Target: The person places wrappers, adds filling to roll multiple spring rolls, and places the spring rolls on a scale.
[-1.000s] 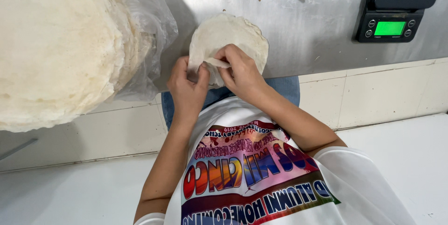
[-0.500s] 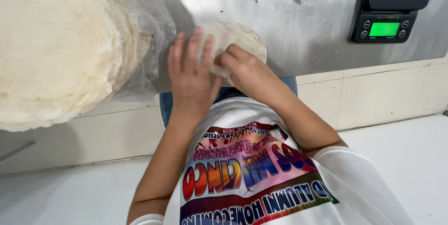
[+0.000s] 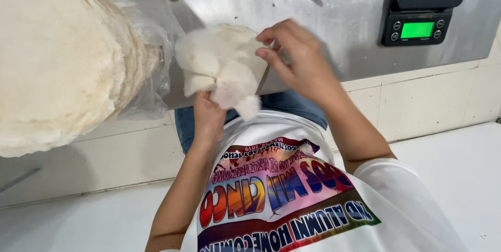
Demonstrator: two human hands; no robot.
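At the steel tabletop (image 3: pixel 323 6) edge, left hand (image 3: pixel 207 119) pinching a folded white wrapper (image 3: pixel 222 66), right hand (image 3: pixel 297 59) half-curled, fingertips touching it.

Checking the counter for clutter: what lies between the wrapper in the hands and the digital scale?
In the head view, only the right hand and bare steel counter lie between the wrapper and the scale.

The thin round wrapper (image 3: pixel 222 66) pinched in the left hand's fingers (image 3: pixel 206 107) is pale off-white with a floury, mottled surface. Left of those fingers, the tall stack of wrappers (image 3: pixel 57 59) is the same creamy white, under clear plastic (image 3: pixel 151 82). Beyond the right hand's fingertips (image 3: pixel 266 37), the steel counter (image 3: pixel 334 22) is dull grey with smudges. The kitchen scale (image 3: pixel 420 9) is black with a bright green display.
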